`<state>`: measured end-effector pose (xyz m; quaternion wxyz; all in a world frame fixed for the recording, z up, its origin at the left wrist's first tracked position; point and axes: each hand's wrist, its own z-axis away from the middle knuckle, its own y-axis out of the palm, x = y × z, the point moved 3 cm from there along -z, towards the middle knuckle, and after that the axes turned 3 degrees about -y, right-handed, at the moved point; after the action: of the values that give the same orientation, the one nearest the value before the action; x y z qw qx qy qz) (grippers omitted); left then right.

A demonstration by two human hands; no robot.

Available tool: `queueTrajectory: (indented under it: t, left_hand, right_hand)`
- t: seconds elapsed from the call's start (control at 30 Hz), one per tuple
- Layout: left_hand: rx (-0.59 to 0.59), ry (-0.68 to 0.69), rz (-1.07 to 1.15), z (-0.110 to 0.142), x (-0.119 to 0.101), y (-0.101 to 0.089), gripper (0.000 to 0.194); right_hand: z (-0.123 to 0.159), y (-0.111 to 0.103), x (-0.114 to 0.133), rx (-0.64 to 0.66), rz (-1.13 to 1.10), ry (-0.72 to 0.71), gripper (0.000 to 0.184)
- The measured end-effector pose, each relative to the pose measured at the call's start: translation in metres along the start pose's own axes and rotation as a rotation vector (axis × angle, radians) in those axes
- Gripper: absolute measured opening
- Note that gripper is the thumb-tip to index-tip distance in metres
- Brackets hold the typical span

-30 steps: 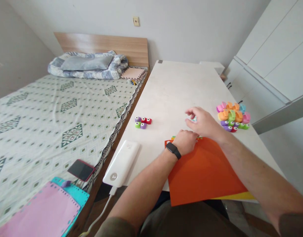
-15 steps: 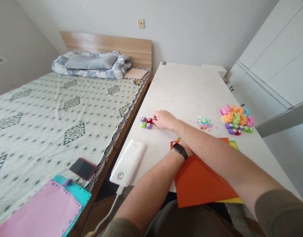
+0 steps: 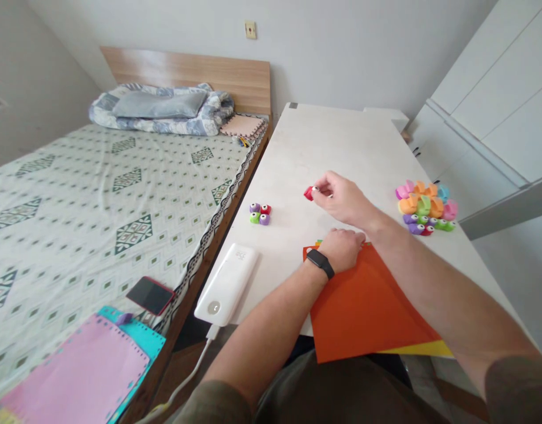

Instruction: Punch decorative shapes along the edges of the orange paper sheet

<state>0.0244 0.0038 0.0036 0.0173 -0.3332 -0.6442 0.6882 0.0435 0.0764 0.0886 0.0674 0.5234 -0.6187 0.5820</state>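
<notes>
My right hand (image 3: 339, 197) is raised above the white table, its fingers pinching a small red craft punch (image 3: 309, 193) with a white, eye-like button. My left hand (image 3: 345, 247), with a black band at the wrist, rests at the top edge of a stack of coloured paper. Its fingers are closed on the orange sheet (image 3: 363, 306) on top; the fingertips are partly hidden by the right hand and forearm. A yellow sheet (image 3: 418, 348) shows beneath. To the left stand several small punches (image 3: 259, 214) in purple, red and green, apart from both hands.
Larger and smaller colourful punches (image 3: 425, 207) are grouped at the table's right. A white power bank (image 3: 229, 285) with a cable lies at the left edge. On the bed (image 3: 173, 176) are a phone (image 3: 150, 295) and pink paper (image 3: 83, 374) with punched edges.
My right hand has moved right and away from the left punch group, carrying a red punch. My left hand has come out from under the right forearm. Confetti is now hidden behind my right arm.
</notes>
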Motion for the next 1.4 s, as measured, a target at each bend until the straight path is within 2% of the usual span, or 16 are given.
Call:
queueTrajectory:
  t: [0.13, 0.23, 0.33, 0.4, 0.53, 0.67, 0.93, 1.4]
  left_hand:
    - [-0.052, 0.033, -0.031, 0.001, -0.001, -0.001, 0.022]
    - [-0.058, 0.039, -0.035, 0.001, -0.002, -0.002, 0.022]
    - [-0.06, 0.049, -0.03, 0.001, -0.004, -0.005, 0.022]
    - [-0.058, 0.052, -0.022, 0.0, -0.005, -0.007, 0.023]
    - [-0.043, 0.038, -0.006, -0.001, -0.005, -0.008, 0.024]
    - [-0.037, 0.021, 0.024, -0.003, -0.003, -0.008, 0.024]
    - [-0.06, 0.008, 0.067, -0.006, 0.001, -0.011, 0.022]
    - [-0.075, 0.043, 0.063, -0.006, -0.002, -0.008, 0.023]
  right_hand:
    - [0.04, -0.051, -0.031, -0.109, -0.203, 0.086, 0.028]
    - [0.073, -0.08, -0.056, -0.156, -0.285, 0.153, 0.039]
    - [0.101, -0.1, -0.081, -0.178, -0.288, 0.215, 0.052]
    - [0.115, -0.107, -0.096, -0.148, -0.297, 0.252, 0.053]
    - [0.132, -0.11, -0.115, -0.108, -0.337, 0.282, 0.051]
    - [0.139, -0.111, -0.121, -0.117, -0.344, 0.239, 0.049]
    - [0.15, -0.116, -0.127, 0.004, -0.164, 0.178, 0.045]
    - [0.148, -0.097, -0.108, 0.108, 0.086, -0.045, 0.043]
